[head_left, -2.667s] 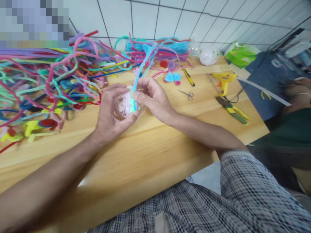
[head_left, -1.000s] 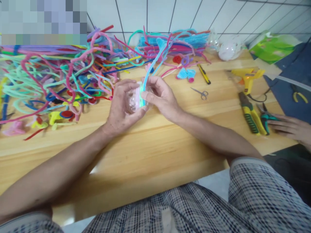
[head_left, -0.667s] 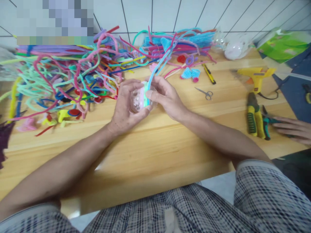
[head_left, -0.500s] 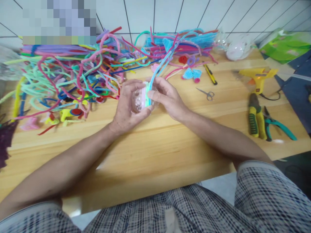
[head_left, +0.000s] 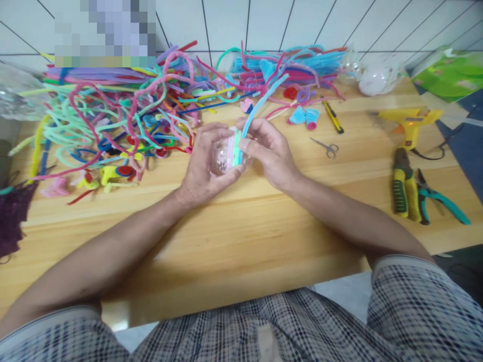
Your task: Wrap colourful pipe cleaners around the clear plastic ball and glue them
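Between my hands, above the middle of the table, is a clear plastic ball (head_left: 220, 157) with lilac, green and blue pipe cleaner bands round it. My left hand (head_left: 206, 163) is curled about the ball's left side, its thumb along the lower edge. At the right side, my right hand (head_left: 269, 153) pinches a light blue pipe cleaner (head_left: 260, 104) against the ball with thumb and fingers. The pipe cleaner's free end rises up and to the right. The right fingertips are partly hidden behind the ball.
A tangled heap of pipe cleaners (head_left: 113, 118) covers the back left. On the right lie small scissors (head_left: 329, 148), a yellow cutter knife (head_left: 333, 116), a yellow glue gun (head_left: 409, 123), wire strippers (head_left: 404, 188) and green-handled pliers (head_left: 441, 198). Clear balls (head_left: 377, 79) stand at the back right.
The view has shifted, so everything appears slightly farther right. The light blue pipe cleaner's free end has come lower. Both hands keep their hold.
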`<state>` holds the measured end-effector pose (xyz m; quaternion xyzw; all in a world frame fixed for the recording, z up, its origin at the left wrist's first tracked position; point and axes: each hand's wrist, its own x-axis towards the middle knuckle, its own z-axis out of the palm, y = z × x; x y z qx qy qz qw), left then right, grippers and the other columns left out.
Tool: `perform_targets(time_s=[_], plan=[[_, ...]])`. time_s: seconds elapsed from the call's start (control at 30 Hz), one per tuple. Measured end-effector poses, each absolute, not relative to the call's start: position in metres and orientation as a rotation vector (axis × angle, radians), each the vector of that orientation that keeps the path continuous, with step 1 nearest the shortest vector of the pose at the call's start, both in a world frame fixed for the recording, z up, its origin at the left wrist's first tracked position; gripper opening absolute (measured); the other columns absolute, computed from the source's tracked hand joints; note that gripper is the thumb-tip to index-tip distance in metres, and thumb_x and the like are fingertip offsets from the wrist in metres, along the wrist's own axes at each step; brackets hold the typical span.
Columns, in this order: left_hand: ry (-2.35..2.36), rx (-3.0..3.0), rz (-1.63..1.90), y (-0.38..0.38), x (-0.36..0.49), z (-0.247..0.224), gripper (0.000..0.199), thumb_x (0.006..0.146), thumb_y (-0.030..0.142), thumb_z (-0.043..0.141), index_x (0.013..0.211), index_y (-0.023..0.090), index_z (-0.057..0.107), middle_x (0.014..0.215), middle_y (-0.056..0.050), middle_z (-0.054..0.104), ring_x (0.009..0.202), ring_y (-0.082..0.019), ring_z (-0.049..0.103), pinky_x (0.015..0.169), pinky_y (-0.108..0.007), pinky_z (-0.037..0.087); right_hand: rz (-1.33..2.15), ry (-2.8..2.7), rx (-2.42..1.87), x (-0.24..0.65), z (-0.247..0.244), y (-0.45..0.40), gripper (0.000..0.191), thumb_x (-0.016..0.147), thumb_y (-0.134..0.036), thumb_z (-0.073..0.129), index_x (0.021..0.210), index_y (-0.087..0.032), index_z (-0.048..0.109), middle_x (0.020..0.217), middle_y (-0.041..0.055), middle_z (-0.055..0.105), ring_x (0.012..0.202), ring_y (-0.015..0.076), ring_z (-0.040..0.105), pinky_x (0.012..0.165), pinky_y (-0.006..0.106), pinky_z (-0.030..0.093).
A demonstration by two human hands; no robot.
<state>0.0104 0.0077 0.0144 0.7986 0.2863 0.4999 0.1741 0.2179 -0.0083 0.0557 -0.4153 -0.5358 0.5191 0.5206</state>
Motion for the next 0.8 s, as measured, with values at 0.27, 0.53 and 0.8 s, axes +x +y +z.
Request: perform_targets(time_s=[0.27,0.53,0.8], plan=[[0.852,2.285,1.346,0.009,0.006,0.012,0.067,0.105,0.072,0.078,0.158,0.038,0.054,0.157,-0.012,0.064,0.154,-0.036,0.064,0.132,-0.065,0.057,1.169,-1.322,-0.983,0.220,0.044,-0.002,0.047,0.099,-0.072,0.083,0.092,-0.028,0.069,0.141,0.0043,0.082,0.141,0.0292,0.073,0.124,0.049,0.063],[0.758,2.292,1.424,0.014,0.010,0.010,0.066,0.104,0.066,0.083,0.157,0.036,0.057,0.153,-0.013,0.066,0.148,-0.036,0.067,0.128,-0.061,0.059,1.086,-1.428,-0.998,0.224,0.037,0.003,0.047,0.102,-0.073,0.082,0.100,-0.028,0.068,0.145,0.0048,0.081,0.139,0.0286,0.075,0.120,0.050,0.067],[0.713,2.325,1.401,0.013,0.008,0.013,0.075,0.100,0.072,0.086,0.159,0.037,0.057,0.151,-0.013,0.066,0.146,-0.037,0.067,0.127,-0.063,0.060,0.968,-1.524,-0.956,0.227,0.025,0.009,0.043,0.104,-0.071,0.080,0.106,-0.029,0.069,0.141,0.0047,0.083,0.134,0.0279,0.078,0.117,0.050,0.069]])
